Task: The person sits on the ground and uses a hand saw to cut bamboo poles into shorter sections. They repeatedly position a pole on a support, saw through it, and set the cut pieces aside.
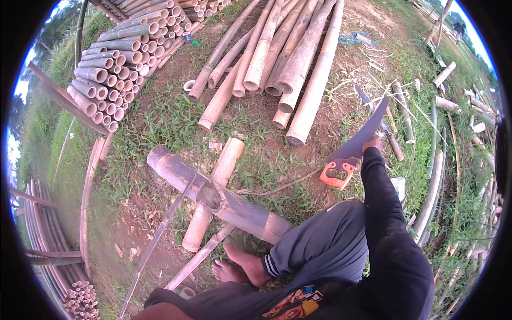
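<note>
Handsaw with a grey steel blade and an orange plastic handle [349, 154] is one only, and it is in the right hand [372, 144], which closes around it where the blade meets the handle; the fingers are mostly hidden. Its long axis is steep: the blade tip points up and to the right, the handle hangs below the hand. The left hand is not visible. One dark thick bamboo pole [218, 196] lies across one pale bamboo piece [213, 192], beside two bare feet [240, 264].
</note>
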Available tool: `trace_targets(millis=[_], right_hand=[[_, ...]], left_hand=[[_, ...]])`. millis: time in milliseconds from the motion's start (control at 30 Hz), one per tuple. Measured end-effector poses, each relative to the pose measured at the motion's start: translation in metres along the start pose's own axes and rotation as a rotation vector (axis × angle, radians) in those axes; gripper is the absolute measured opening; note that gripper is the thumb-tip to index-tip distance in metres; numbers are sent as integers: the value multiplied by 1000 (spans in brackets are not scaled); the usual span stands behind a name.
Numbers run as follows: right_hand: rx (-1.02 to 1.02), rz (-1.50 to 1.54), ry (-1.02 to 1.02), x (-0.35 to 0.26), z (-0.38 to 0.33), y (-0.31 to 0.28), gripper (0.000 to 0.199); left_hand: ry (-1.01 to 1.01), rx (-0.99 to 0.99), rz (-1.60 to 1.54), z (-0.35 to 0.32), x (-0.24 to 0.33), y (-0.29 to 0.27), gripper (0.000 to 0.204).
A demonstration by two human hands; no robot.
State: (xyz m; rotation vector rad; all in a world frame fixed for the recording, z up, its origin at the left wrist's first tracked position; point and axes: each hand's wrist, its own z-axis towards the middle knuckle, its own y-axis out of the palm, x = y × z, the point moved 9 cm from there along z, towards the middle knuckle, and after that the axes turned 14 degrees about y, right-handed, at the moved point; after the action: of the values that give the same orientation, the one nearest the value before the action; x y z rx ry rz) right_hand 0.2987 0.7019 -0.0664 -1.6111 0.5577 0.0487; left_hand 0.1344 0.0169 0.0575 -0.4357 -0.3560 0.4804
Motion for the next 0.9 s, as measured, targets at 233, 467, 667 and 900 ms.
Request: trace_targets(millis=[233, 467, 667, 900], right_hand=[[-396, -143, -432, -111, -109, 95, 92], [-550, 229, -129, -154, -163, 181, 129], [-609, 436, 1, -134, -144, 197, 100], [-1070, 745, 261, -81, -221, 152, 50]], left_hand=[[22, -18, -5, 7, 7, 6, 51], [48, -35, -16, 7, 6, 16, 49], [74, -31, -62, 21, 11, 20, 48], [564, 48, -440, 201, 55, -50, 46]])
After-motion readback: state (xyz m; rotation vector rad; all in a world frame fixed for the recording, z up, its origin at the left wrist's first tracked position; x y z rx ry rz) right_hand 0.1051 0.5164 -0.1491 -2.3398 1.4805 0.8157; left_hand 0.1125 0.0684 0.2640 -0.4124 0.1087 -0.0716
